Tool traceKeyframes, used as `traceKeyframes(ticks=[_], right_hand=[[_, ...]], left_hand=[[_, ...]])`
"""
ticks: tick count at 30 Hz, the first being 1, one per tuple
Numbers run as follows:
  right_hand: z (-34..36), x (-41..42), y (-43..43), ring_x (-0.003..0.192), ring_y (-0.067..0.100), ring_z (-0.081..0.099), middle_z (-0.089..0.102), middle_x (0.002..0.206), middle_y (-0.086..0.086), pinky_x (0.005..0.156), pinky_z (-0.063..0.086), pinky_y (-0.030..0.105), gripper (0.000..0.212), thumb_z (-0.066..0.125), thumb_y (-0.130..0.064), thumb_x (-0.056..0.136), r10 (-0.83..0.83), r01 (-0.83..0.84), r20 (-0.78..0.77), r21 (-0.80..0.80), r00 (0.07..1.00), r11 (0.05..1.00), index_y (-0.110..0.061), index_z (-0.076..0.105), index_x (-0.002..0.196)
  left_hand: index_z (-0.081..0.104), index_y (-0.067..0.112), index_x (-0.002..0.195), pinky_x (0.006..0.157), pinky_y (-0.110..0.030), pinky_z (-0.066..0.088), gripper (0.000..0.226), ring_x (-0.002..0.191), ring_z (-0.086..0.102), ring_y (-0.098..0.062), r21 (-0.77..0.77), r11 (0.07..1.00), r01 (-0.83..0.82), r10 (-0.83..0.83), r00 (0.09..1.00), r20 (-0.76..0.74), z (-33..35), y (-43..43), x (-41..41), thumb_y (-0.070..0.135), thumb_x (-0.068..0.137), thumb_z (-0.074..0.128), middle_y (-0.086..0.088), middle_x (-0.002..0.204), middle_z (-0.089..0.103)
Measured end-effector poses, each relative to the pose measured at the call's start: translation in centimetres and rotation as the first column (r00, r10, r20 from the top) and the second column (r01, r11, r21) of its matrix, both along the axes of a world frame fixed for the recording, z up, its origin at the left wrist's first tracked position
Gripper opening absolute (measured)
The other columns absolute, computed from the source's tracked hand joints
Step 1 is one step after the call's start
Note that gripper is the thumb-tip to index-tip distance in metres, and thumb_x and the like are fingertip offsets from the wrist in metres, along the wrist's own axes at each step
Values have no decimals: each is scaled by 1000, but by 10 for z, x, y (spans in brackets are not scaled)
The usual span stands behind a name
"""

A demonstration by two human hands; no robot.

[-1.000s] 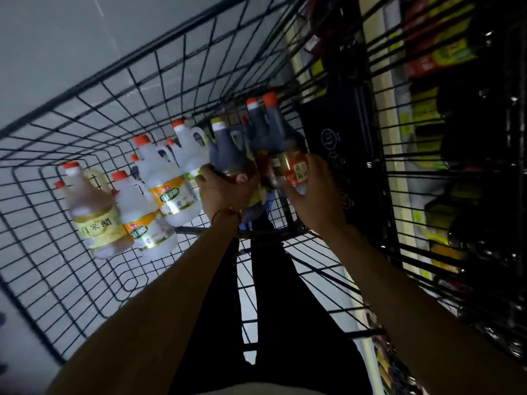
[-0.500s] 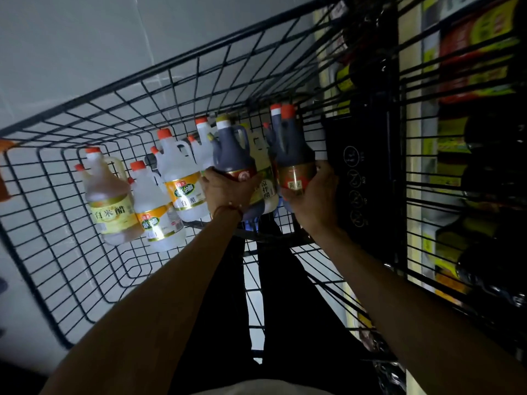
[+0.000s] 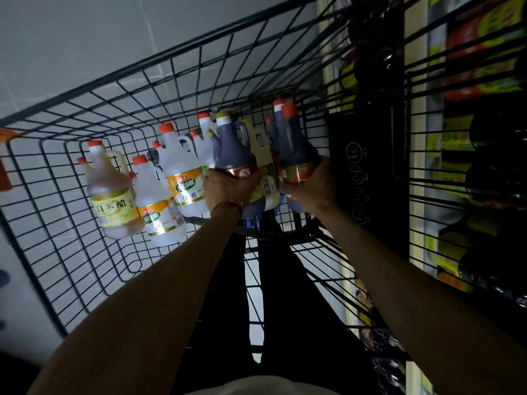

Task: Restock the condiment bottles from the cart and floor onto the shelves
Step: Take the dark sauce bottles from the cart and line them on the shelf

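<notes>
Inside the black wire cart (image 3: 71, 246), my left hand (image 3: 228, 189) grips a dark bottle with a yellow-white cap and a handle (image 3: 232, 146). My right hand (image 3: 313, 186) grips a dark bottle with an orange cap (image 3: 296, 146); a second orange cap shows just behind it. Between the two stands a pale yellow-green bottle (image 3: 263, 166). Left of my hands stand several clear vinegar bottles with orange caps (image 3: 182, 172) and one amber rice vinegar bottle (image 3: 109, 189).
Shelves (image 3: 484, 138) on the right, seen through the cart's wire side, hold dark bottles and yellow and red packages in dim light. A black panel with white icons (image 3: 359, 178) is at the cart's right end. The floor beyond the cart is grey tile (image 3: 85, 38).
Both hands have risen slightly with their dark bottles, which now stand more upright. The view has shifted, so the cart's bottles sit a little further right and lower in the picture.
</notes>
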State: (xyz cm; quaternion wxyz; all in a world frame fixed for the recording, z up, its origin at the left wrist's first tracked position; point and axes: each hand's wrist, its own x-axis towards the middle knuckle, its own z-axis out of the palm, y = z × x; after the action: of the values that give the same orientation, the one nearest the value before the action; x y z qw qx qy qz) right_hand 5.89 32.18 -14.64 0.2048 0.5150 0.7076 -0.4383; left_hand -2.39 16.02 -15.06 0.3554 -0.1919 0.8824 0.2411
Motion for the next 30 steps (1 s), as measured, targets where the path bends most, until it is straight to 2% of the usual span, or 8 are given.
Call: traceKeyframes(ticks=[4,8,13,19,21,23,27,30], right_hand=[[-19,26,-1,93,16,74,74,111,-2,79,64,44,100,94,-52,39,-30,27,-52,-69,998,997,-18,60,126],[29,38,-11,101,18,72,73,118,-4,87,61,44,99,96,-42,44,-60,49,-113,-99,992,994,-25,58,134],[77,56,-17,103,18,63,65,117,-5,87,52,37,94,100,-14,62,-51,23,-190,-146,981,989,-15,51,143],[129,77,-30,88,2,63,65,112,-5,74,51,24,97,102,-15,56,-102,70,-265,-129,959,989,-14,49,137],[144,86,-36,92,8,68,68,113,-2,78,56,32,96,103,-22,52,-106,72,-310,-118,945,990,-14,52,133],[159,95,-43,96,12,69,68,116,-2,80,57,35,94,103,-13,53,-129,89,-353,-126,927,988,-15,51,132],[188,116,-61,90,-7,65,66,116,-8,70,50,7,94,101,-9,58,-151,124,-456,-89,877,988,-17,49,135],[211,133,-80,84,-12,66,65,111,-20,68,52,9,91,101,-10,59,-188,195,-533,-43,825,980,-28,47,130]], left_hand=[[52,9,129,75,-32,48,94,100,64,-24,3,999,48,-48,998,47,11,-13,1,69,64,84,-4,110,62],[48,13,130,85,-37,53,91,98,56,-24,3,998,68,-68,995,78,43,-25,12,68,67,83,-1,108,54],[54,21,129,83,-34,51,83,96,60,-21,81,996,43,-42,999,-20,93,-38,30,62,65,87,2,110,64],[61,19,125,84,-42,58,97,94,69,-25,205,974,100,-71,987,-141,160,-57,49,71,44,79,-2,110,73],[62,18,123,83,-44,61,99,93,71,-23,266,955,128,-84,982,-170,177,-66,55,70,41,78,-1,109,73],[64,20,120,83,-43,62,93,92,72,-17,333,929,164,-99,974,-204,191,-74,59,69,43,82,2,107,75],[63,29,116,82,-39,61,88,90,72,-9,381,881,280,-173,941,-292,215,-83,69,75,44,81,11,100,74],[62,28,117,86,-43,61,86,95,72,-11,453,814,364,-227,916,-330,228,-93,76,72,45,83,9,103,75]])
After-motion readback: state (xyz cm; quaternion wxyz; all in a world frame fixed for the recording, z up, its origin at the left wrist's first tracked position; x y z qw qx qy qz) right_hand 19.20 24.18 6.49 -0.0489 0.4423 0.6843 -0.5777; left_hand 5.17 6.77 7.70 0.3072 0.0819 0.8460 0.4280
